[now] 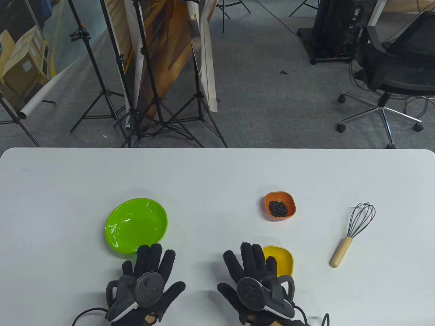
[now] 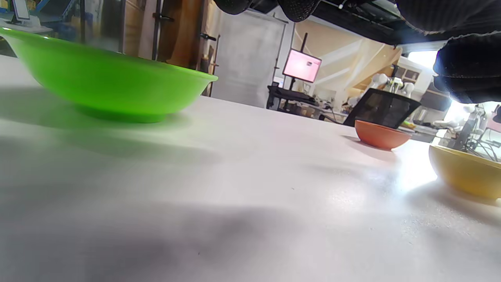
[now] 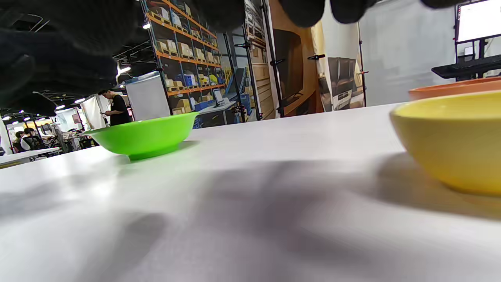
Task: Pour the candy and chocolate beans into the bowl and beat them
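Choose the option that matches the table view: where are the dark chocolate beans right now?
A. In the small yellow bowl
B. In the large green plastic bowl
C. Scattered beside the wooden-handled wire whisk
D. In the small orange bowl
D: the dark chocolate beans sit heaped inside the small orange bowl, while the large green plastic bowl looks empty.

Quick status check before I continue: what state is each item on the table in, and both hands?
green bowl: upright, empty
orange bowl: upright, holds dark beans
yellow bowl: upright, partly hidden by right hand
whisk: lying flat, untouched
left hand: open, fingers spread
right hand: open, fingers spread
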The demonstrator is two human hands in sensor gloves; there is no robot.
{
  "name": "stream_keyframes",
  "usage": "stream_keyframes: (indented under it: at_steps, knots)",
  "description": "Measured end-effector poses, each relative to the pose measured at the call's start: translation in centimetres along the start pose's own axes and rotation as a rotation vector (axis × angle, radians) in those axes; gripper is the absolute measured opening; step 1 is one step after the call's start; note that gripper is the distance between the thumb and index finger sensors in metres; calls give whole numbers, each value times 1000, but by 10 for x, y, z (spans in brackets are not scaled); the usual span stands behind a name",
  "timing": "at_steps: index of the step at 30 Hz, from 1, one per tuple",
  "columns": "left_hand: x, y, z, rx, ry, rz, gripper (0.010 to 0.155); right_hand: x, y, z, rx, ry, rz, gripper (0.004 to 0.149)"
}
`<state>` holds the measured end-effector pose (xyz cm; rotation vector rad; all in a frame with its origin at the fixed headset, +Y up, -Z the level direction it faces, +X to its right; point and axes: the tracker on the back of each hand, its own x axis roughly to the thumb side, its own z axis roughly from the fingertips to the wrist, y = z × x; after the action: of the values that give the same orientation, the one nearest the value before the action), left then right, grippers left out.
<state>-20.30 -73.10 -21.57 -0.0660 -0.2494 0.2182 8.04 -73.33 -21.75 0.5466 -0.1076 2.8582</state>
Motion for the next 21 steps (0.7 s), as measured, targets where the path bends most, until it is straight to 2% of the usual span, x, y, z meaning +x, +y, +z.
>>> stream_keyframes:
  at_steps: [14,18,21]
  knots:
    - [-8,6,-1,30,19,18,87,-8,-4,-1,-16,46,-12,79]
    - [-17,16,0,92,92,1,88,-9,-5,-1,-17,49,-16,79]
    - [-38,26,-6,141,186,72,88,-10,-7,1,-27,47,-23,79]
